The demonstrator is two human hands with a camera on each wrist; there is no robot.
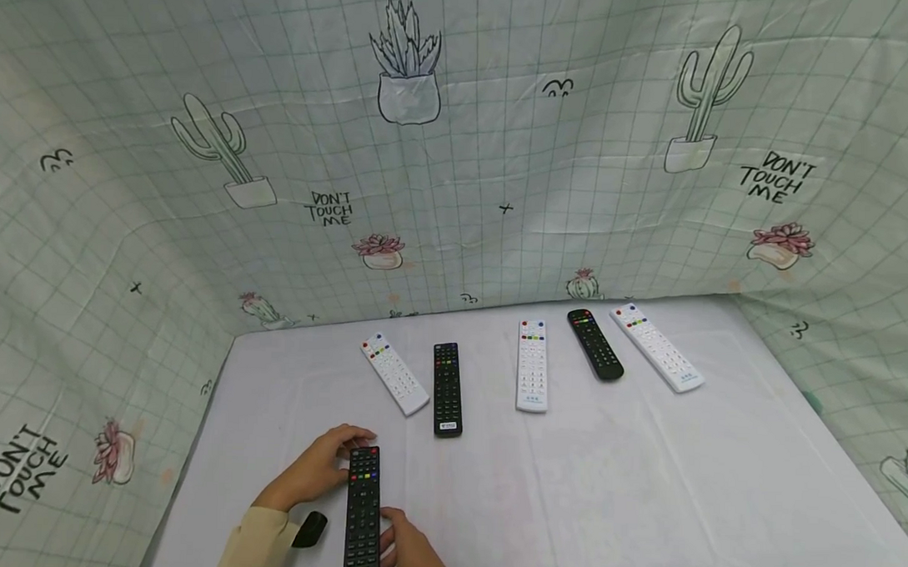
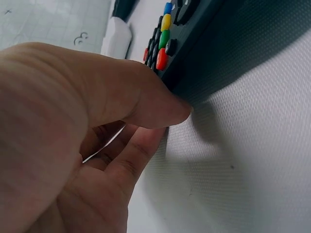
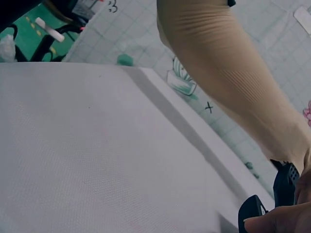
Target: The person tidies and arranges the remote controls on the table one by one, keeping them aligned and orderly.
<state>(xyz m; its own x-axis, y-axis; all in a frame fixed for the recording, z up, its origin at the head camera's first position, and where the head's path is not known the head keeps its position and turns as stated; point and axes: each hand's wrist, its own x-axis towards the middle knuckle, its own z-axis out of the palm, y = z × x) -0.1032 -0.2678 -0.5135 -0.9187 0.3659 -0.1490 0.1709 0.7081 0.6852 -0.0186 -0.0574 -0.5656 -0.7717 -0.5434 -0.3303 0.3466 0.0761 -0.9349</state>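
Note:
A long black remote control [image 1: 363,514] stretches between the two hands at the front left of the table. My left hand [image 1: 318,471] holds its top end; in the left wrist view the thumb [image 2: 160,104] lies against the edge near the coloured buttons, with the fingers beneath. Lower down, my right hand [image 1: 414,553] grips its right side near the bottom end. The right wrist view catches only the right thumb [image 3: 274,221] against the dark end of the remote. Just beyond the hands lie a white remote [image 1: 395,375] and another black remote [image 1: 448,390].
Farther right on the white table [image 1: 604,489] are a white remote [image 1: 532,367], a rounded black remote [image 1: 595,345] and a slanted white remote [image 1: 657,347]. A cactus-print cloth [image 1: 465,167] hangs behind and along the sides. A dark wrist camera [image 1: 310,530] sticks out from the left sleeve.

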